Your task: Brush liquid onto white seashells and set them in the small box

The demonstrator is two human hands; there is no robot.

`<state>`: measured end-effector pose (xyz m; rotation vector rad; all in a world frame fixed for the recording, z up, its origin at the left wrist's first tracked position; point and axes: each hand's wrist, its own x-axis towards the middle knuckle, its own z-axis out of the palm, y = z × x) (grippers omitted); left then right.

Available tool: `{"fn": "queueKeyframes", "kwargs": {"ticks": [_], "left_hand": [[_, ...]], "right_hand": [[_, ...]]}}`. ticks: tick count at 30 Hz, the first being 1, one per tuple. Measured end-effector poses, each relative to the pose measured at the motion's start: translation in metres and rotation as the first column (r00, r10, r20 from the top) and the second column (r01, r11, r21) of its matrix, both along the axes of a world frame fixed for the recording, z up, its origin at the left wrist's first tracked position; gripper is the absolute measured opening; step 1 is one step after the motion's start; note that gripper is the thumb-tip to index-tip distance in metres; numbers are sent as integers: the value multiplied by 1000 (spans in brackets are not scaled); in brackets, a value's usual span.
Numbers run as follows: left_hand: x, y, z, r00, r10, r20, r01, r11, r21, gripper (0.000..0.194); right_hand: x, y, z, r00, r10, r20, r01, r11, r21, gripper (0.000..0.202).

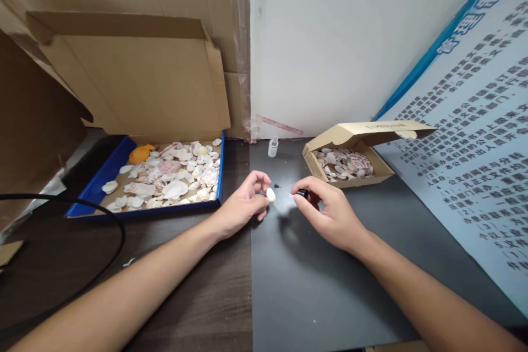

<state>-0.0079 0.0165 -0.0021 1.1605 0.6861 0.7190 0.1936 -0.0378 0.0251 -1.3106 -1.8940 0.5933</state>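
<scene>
A small white seashell (270,194) is pinched at the fingertips of my left hand (246,202), above the seam between the dark wood table and the grey surface. Facing it from the right, my right hand (330,210) is closed around a black cap (302,193); the fingers hide part of it, and I cannot tell whether a brush is attached. A gap separates the cap from the shell. Behind both hands a small clear bottle (273,147) with a pale label stands upright, with no cap on it. Near my left fingertips lies a dark smudge (278,186) on the grey surface.
At left, a blue-edged cardboard box (219,176) with its lid up holds many shells, one of them orange (141,153). A smaller cardboard box (381,171) at right also holds shells. A black cable (122,231) loops at far left. A printed poster (474,137) leans at right.
</scene>
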Motion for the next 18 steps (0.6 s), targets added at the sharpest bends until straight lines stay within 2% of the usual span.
{"fn": "queueKeyframes", "kwargs": {"ticks": [4, 8, 13, 16, 18], "left_hand": [[0, -1, 2, 999, -11, -41, 12, 1000, 25, 27], [1, -4, 3, 997, -28, -76, 32, 998, 53, 24], [1, -5, 1, 995, -39, -88, 46, 996, 81, 24], [2, -5, 0, 995, -48, -89, 57, 993, 99, 24], [2, -6, 0, 995, -50, -88, 59, 993, 101, 24]], "right_hand": [[0, 0, 1, 996, 94, -10, -94, 996, -13, 8], [1, 0, 2, 1000, -26, 3, 26, 999, 44, 7], [2, 0, 2, 996, 91, -10, -91, 996, 20, 7], [1, 1, 1, 1000, 15, 22, -16, 1000, 24, 7], [1, 0, 1, 1000, 11, 16, -11, 999, 37, 6]]}}
